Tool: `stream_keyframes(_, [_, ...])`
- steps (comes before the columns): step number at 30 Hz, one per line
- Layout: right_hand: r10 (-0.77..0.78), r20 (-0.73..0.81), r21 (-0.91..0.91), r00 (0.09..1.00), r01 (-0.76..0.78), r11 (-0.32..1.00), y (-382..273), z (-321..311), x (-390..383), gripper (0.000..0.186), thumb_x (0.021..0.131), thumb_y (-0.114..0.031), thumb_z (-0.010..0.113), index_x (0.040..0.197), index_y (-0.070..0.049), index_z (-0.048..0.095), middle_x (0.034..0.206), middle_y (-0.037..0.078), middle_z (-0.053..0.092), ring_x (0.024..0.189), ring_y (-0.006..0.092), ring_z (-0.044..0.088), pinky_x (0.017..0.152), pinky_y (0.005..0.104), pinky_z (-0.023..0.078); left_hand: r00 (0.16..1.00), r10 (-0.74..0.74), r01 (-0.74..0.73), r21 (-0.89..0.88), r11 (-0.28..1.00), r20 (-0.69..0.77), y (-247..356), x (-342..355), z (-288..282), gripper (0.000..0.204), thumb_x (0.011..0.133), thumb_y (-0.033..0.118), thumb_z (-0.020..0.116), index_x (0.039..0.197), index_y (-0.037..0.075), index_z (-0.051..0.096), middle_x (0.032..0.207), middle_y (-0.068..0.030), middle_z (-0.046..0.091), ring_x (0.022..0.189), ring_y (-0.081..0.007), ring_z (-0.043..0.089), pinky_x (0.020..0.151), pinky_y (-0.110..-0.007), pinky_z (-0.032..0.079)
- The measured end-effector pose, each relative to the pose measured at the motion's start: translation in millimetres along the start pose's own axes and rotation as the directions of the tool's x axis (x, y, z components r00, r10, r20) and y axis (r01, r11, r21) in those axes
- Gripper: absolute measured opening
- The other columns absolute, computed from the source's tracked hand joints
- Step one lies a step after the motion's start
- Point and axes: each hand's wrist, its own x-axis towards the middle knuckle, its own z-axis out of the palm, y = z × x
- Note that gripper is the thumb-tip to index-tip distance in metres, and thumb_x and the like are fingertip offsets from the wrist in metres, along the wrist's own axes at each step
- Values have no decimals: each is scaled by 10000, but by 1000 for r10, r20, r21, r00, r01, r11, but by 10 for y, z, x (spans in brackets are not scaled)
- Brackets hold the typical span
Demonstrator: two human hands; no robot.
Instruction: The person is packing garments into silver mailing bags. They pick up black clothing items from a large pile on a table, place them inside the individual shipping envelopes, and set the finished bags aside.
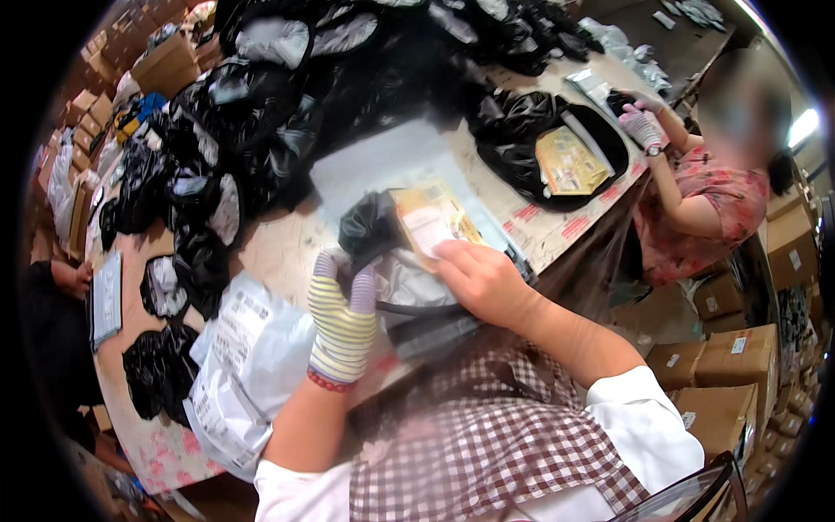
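My left hand (342,317), in a glove striped yellow and grey, pinches the dark edge of a round black plastic item (365,228) in front of me. Its whitish inside (413,283) faces up. Between the fingers of my bare right hand (483,277) is a yellow printed card (433,216) with a pale label, held over that item's opening. A flat light-grey plastic bag (370,161) lies beneath and beyond them. White printed mailing bags (239,344) are heaped beside my left forearm.
Black plastic-wrapped items (261,113) are piled at the far left. Right of me, a co-worker's gloved hands (644,126) handle something dark beside a round black item holding yellow cards (570,161). Another person (65,278) stands at the left. Cardboard boxes (722,365) stand at the lower right.
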Motion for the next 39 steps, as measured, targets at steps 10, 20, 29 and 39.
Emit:
stream_keyframes(10, [-252,178,129,951,231,964,-315,-218,-197,220,780,-110,699,976,-11,707,983,102,700,901,254,717,808,353,595,736,321,-525,202,827,596,70,15,285,300,1000,88,534,1253,20,682,1375,-150,665,1281,-380,587,1135,-470,434])
stream_keyframes(20, [364,236,387,901,-431,816,-549,-30,-77,1149,832,-510,847,1631,37,229,1656,374,246,1558,543,215,1270,564,240,846,507,-532,295,794,161,7,123,159,359,962,9,653,1316,42,606,1068,-125,720,1005,-271,689,906,-369,535])
stream_keyframes(29, [362,91,24,928,-366,930,-270,110,60,789,703,-177,859,1428,-57,573,1404,225,609,1249,403,610,1050,492,465,894,-27,6,47,999,447,92,85,60,236,997,67,667,1202,-5,576,1056,-119,653,979,-213,667,866,-333,556])
stream_keyframes(39, [298,-361,110,884,-277,955,-250,-411,-392,432,812,-37,718,1244,-20,704,1225,224,721,1039,360,736,886,402,575,706,-75,-438,518,735,704,250,-47,212,172,933,154,692,1037,19,682,1027,-167,679,968,-408,659,830,-473,542])
